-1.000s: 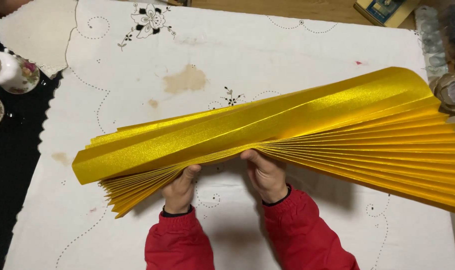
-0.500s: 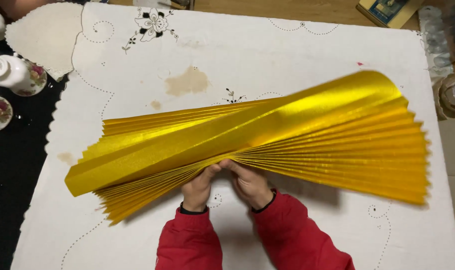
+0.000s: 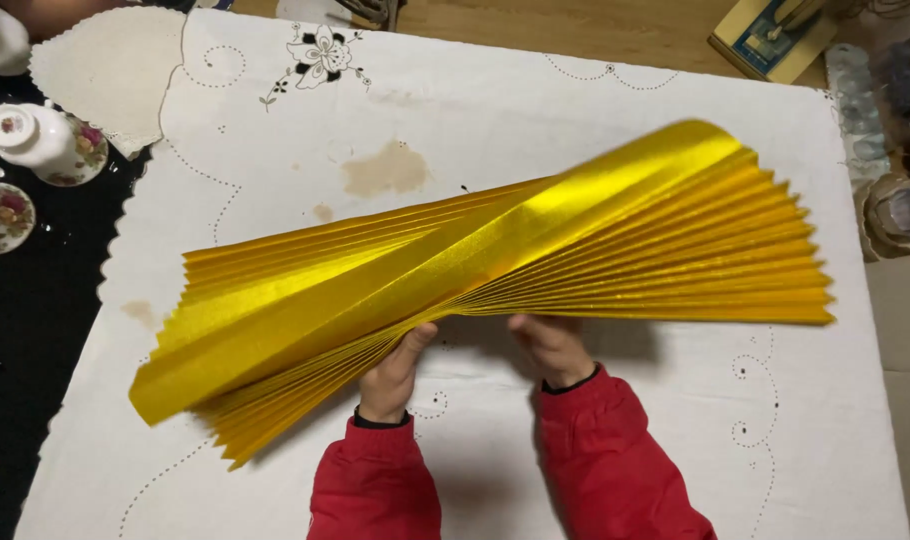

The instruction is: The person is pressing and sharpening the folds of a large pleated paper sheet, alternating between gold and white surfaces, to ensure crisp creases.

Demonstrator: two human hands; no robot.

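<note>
White embroidered tablecloth [image 3: 575,110], bearing a brown stain [image 3: 385,170] and a stitched black flower motif [image 3: 320,55], covers most of the work surface; bare wood shows along the far edge. On this cloth, held just above it at the centre of the view, is a large sheet of gold pleated paper [image 3: 495,265], folded accordion-fashion. Its pleats gather to a narrow waist near the middle and spread into two fans: one opens toward the upper right, the other toward the lower left, where its corner lies beyond the near left part of the cloth. A broad flat band of the same gold runs diagonally across the top of the pleats.

Left hand [image 3: 395,365] and right hand [image 3: 550,345], both in red sleeves [image 3: 615,460], meet the paper from below at the gathered waist. Each hand is closed on the near edge of the pleats, thumb visible against the underside, the other fingers hidden behind the sheet; the two hands are near but apart.

At far left, on a dark surface, stand a flowered china teapot [image 3: 50,140] and a matching cup [image 3: 0,215]. A cream lace doily [image 3: 105,65] overlaps the cloth's corner. A book [image 3: 770,35] lies at upper right, with clear glass jars [image 3: 900,205] beside the cloth's right edge.
</note>
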